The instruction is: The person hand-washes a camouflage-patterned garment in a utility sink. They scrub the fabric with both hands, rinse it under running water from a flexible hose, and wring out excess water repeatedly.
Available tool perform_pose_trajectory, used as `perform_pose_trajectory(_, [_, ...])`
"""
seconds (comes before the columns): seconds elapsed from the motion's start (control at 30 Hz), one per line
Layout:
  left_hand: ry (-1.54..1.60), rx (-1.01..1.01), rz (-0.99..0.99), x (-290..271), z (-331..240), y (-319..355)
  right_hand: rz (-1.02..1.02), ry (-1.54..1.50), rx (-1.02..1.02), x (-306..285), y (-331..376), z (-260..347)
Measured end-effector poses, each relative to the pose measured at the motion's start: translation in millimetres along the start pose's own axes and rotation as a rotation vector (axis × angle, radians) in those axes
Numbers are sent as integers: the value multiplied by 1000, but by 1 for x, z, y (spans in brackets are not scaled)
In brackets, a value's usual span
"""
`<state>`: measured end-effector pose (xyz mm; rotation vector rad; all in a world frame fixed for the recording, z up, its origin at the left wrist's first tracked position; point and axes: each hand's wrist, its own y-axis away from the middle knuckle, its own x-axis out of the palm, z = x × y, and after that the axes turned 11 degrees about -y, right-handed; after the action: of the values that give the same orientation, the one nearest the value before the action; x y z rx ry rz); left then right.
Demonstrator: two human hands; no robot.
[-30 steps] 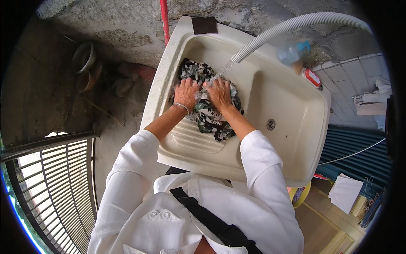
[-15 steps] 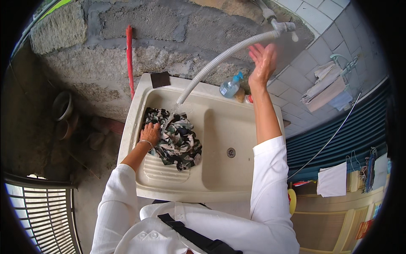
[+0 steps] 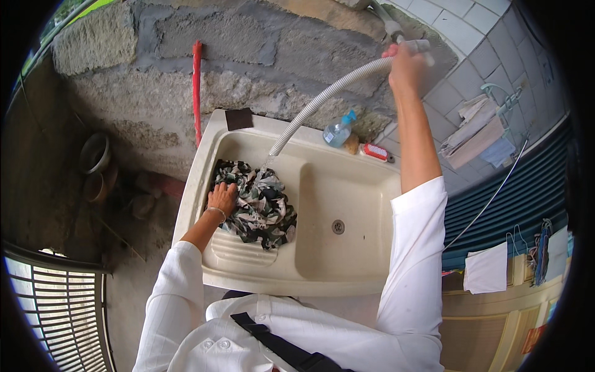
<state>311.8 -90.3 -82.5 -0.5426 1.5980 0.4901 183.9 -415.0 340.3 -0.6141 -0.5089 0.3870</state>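
Dark camouflage-patterned fabric lies wet and bunched in the left basin of the cream laundry sink. My left hand rests on its left side, fingers curled into the folds. Water runs onto the fabric from the end of a grey corrugated hose. At the hose's upper end, my right hand is closed at the wall tap; its fingers are partly hidden and slightly blurred.
On the sink's back rim stand a blue pump bottle, a red scrubbing brush and a dark square pad. Washboard ridges sit in the left basin, and a drain in the right. Cloths hang at right.
My right hand has moved up and right from beside the hose to the tap, its fingers closing there. The red brush has come into fuller view. My left hand stays on the fabric.
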Motion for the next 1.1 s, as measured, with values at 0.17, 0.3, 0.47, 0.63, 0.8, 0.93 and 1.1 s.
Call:
perform_pose_trajectory(0.17, [13,-5,-25,-6,3,4,61,98,-10,5,8,-1])
perform_pose_trajectory(0.3, [-9,11,-9,-3,3,3,55,32,-53,-20,-25,-33])
perform_pose_trajectory(0.47, [17,62,-32,-2,-3,1,85,206,-53,-41,-49,-43])
perform_pose_trajectory(0.63, [-26,142,6,-9,1,5,56,168,22,-23,13,-19])
perform_pose_trajectory(0.8, [14,266,19,-16,2,31,-154,219,416,-52,168,-94])
perform_pose_trajectory(0.93, [155,404,-15,-16,-48,46,694,1014,718,-125,320,-192])
perform_pose_trajectory(1.1, [448,154,-251,-29,-74,77,957,820,601,-100,381,-182])
